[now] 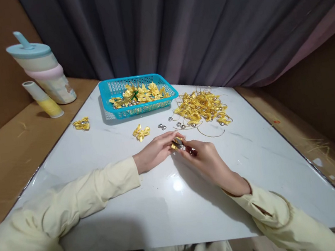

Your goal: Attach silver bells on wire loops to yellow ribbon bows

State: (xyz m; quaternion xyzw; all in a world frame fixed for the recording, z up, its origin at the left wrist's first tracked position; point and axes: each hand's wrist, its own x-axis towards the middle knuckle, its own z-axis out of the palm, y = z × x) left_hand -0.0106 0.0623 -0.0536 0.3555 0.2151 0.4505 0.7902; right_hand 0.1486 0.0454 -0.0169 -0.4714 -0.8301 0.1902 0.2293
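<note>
Above the middle of the table, my left hand (157, 149) is closed, pinching a yellow ribbon bow (174, 146) at its fingertips. My right hand (206, 155) meets it from the right, its fingers curled around a small dark metal tool (179, 143) that touches the bow. Fingers cover most of the tool, so its exact kind cannot be made out. Just beyond the hands lie a loose yellow bow (141, 132) and a few silver bell-like beads (162, 126). A heap of yellow ribbon pieces with wire ties and silver beads (202, 105) spreads behind my right hand.
A blue plastic basket (142, 111) holding yellow ribbon pieces stands at the back. Another yellow bow (81, 124) lies at the table's left edge. Farther left are a tumbler with a straw (50, 82) and a yellow-and-white cylinder (44, 101). A dark curtain (140, 24) hangs behind.
</note>
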